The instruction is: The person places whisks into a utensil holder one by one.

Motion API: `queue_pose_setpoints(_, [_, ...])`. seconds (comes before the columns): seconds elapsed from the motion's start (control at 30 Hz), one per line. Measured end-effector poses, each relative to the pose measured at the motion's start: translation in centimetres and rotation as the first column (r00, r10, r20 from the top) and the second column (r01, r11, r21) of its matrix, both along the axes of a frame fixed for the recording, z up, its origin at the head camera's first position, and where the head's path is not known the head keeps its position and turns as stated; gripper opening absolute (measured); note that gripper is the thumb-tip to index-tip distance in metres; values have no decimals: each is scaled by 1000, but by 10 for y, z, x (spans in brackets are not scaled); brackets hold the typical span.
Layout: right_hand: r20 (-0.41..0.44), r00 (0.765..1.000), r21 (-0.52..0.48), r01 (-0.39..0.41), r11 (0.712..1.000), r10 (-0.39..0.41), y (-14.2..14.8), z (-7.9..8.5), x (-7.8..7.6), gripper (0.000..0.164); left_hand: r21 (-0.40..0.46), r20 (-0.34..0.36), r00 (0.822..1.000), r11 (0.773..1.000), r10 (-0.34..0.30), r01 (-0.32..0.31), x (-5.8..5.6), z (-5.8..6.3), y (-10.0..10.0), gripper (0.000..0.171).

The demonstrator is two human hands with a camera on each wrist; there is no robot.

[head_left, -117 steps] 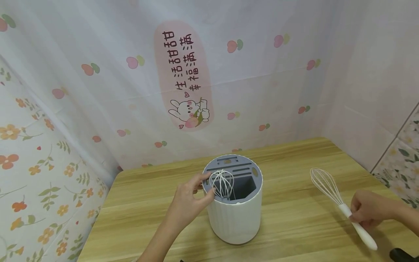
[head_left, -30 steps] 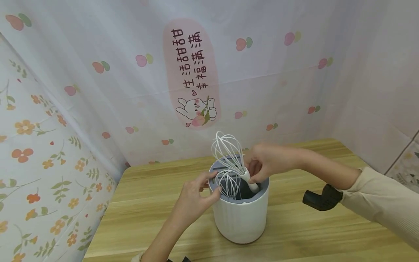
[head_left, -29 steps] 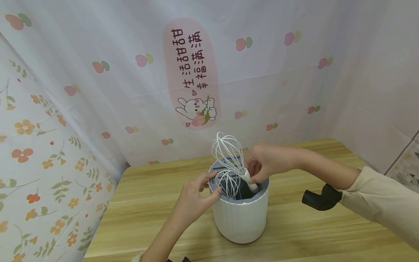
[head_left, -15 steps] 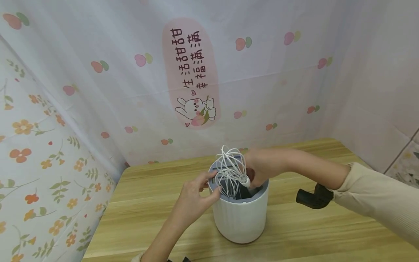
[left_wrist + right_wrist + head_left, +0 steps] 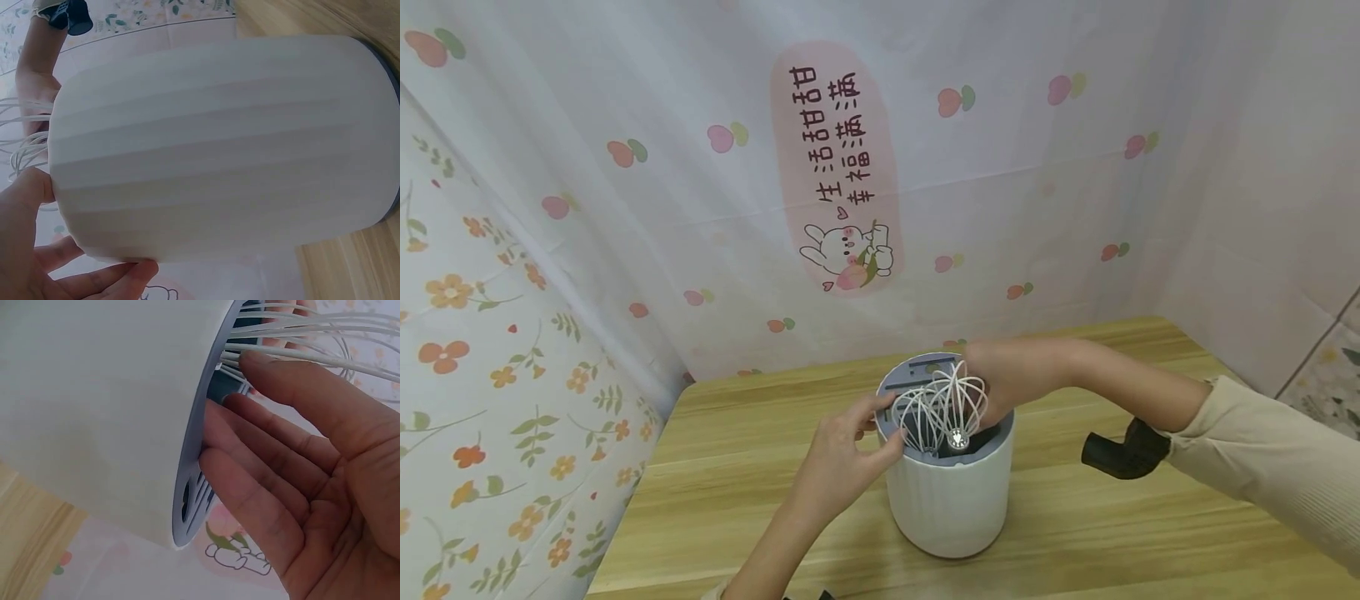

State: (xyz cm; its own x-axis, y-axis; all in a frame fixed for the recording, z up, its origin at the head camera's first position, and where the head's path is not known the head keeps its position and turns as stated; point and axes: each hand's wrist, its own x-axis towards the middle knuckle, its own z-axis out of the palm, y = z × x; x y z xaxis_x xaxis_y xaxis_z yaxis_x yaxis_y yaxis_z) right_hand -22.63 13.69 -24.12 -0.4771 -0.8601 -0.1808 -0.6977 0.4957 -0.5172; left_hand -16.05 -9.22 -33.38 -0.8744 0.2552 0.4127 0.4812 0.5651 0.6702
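A white ribbed utensil holder (image 5: 947, 508) with a grey slotted lid (image 5: 898, 371) stands upright on the wooden table. Two white whisks sit in its large opening, wire heads up: the left whisk (image 5: 919, 427) by my left thumb, the right whisk (image 5: 957, 439) beside my right hand. Their handles are hidden inside. My left hand (image 5: 853, 442) grips the holder's left rim between thumb and fingers. At the opening's right side is my right hand (image 5: 300, 450); its thumb touches the wires near their base, while the loosely bent fingers rest by the lid.
The wooden table (image 5: 737, 492) runs back to a printed curtain (image 5: 1000, 208). Another floral cloth (image 5: 490, 400) hangs on the left. A black wrist mount (image 5: 1126, 450) sticks out below my right forearm.
My right hand has carried the second whisk from the table's right side to the holder. It has gone down into the opening and turned from tilted to upright. My left hand keeps its place.
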Motion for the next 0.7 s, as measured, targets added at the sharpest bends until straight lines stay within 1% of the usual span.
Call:
queue_pose_setpoints(0.07, [-2, 1000, -10, 1, 1000, -1, 2, 0, -1, 12, -12, 4, 1000, 1000, -5, 5, 0, 1, -1, 36])
queue_pose_setpoints(0.17, [32, 999, -54, 17, 998, -15, 7, 1, 0, 10, -21, 38, 999, 1000, -22, 23, 1, 5, -5, 38])
queue_pose_setpoints(0.2, [59, 998, -73, 30, 997, -26, 9, 2, 0, 8, -23, 53, 998, 999, -26, 27, 1, 6, -7, 39])
queue_pose_setpoints(0.33, [123, 992, -149, 55, 987, -37, 17, 3, -1, 4, 16, 99, 995, 1000, -19, 17, 2, 14, -15, 39])
queue_pose_setpoints(0.43, [143, 989, -180, 64, 982, -38, 22, 3, -1, 6, 34, 87, 996, 999, 12, -15, 1, 21, -21, 37])
queue_pose_setpoints(0.5, [154, 987, -193, 71, 979, -41, 24, 3, -1, 5, 30, 75, 997, 999, 29, -32, 0, 25, -25, 37])
queue_pose_setpoints(0.6, [159, 986, -194, 90, 977, -60, 27, 2, -2, 5, 14, 57, 997, 999, 45, -46, -2, 31, -30, 37])
queue_pose_setpoints(0.7, [162, 983, -181, 120, 976, -90, 30, 2, -2, 5, 12, 53, 998, 999, 42, -42, -7, 35, -36, 37])
